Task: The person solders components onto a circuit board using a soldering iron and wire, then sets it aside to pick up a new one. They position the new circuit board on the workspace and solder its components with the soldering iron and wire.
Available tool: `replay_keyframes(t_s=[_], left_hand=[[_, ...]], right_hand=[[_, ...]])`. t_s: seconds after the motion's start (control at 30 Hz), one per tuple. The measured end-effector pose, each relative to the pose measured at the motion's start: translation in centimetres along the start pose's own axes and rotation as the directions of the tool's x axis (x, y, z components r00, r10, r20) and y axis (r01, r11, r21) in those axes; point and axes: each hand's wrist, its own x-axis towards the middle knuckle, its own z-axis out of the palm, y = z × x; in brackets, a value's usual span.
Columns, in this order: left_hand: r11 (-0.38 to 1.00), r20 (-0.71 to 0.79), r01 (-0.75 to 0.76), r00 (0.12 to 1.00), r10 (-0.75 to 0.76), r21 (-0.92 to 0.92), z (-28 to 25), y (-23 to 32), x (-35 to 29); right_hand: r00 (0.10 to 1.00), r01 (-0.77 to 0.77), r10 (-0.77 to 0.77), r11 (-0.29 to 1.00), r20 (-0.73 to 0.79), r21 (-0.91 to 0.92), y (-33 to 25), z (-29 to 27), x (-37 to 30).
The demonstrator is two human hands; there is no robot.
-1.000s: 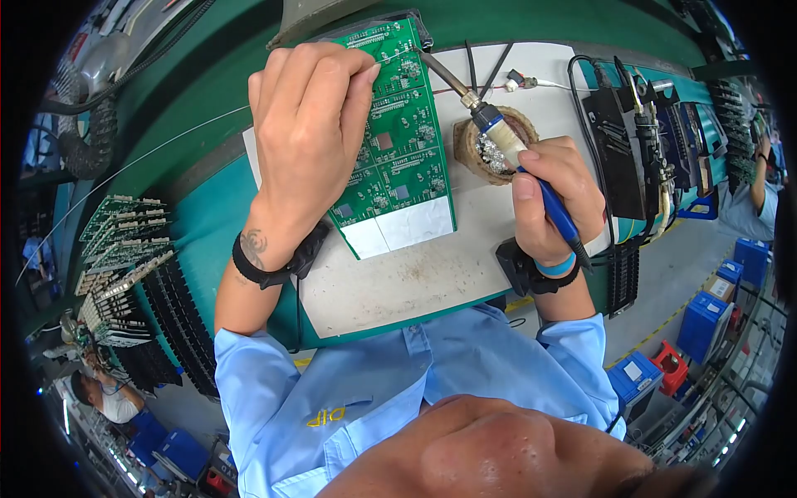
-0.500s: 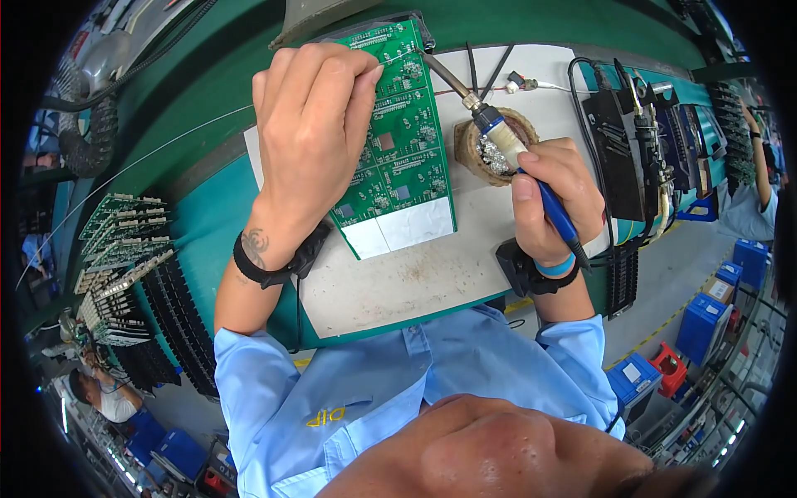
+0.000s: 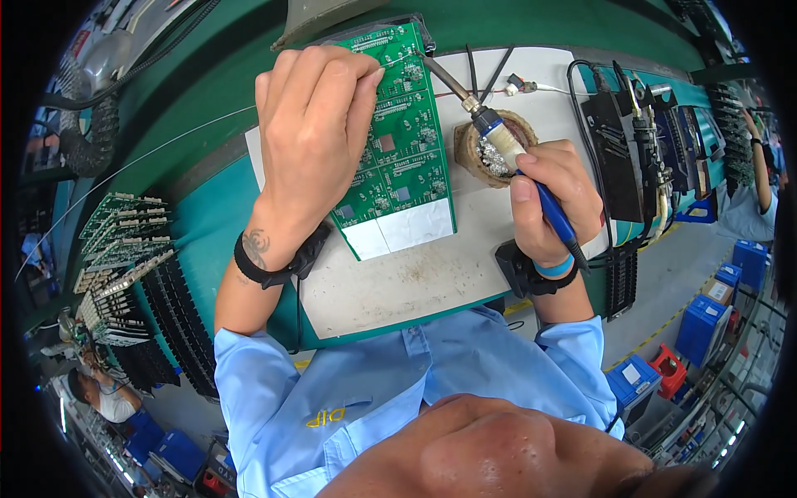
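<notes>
A green circuit board panel [image 3: 413, 129] with white strips at its near end lies on a pale sheet before me. My left hand [image 3: 311, 124] is above the board's left side, thumb and fingers pinching a thin solder wire [image 3: 398, 61]. The wire's end reaches toward the far right part of the board and also trails off to the left. In my right hand [image 3: 558, 199] is a blue-handled soldering iron [image 3: 498, 133], held like a pen. Its tip is at the far right edge of the board, close to the wire end; whether they touch is too small to tell.
A round brown pot [image 3: 477, 158] with silvery metal bits stands right of the board, beneath the iron. Several upright circuit boards [image 3: 124, 228] stand in black racks on the left. A dark tool holder [image 3: 610, 129] with cables is at the right. Other people work farther off.
Almost nothing differs. My left hand has shifted very slightly to the right along with the wire, and the iron's tip stays at the same part of the board.
</notes>
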Motion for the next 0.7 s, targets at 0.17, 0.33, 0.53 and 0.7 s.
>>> replay_keyframes(t_s=[0.17,0.33,0.53,0.7], left_hand=[[1.000,-0.017,0.001,1.000,-0.001,-0.003,-0.05,0.04,0.07],[1.000,-0.028,-0.001,1.000,0.001,-0.004,-0.01,-0.05,0.05],[1.000,-0.027,0.001,1.000,-0.002,-0.008,0.04,-0.01,0.05],[1.000,-0.027,-0.003,1.000,0.003,-0.006,0.23,-0.06,0.06]], right_hand=[[0.999,-0.010,0.011,1.000,-0.048,0.018,0.07,-0.15,0.00],[0.998,-0.020,0.021,1.000,-0.054,0.019,-0.02,-0.01,0.13],[0.998,-0.029,0.030,0.999,-0.054,0.017,0.03,0.01,0.05],[1.000,-0.012,0.012,1.000,-0.019,0.005,0.10,0.09,0.00]])
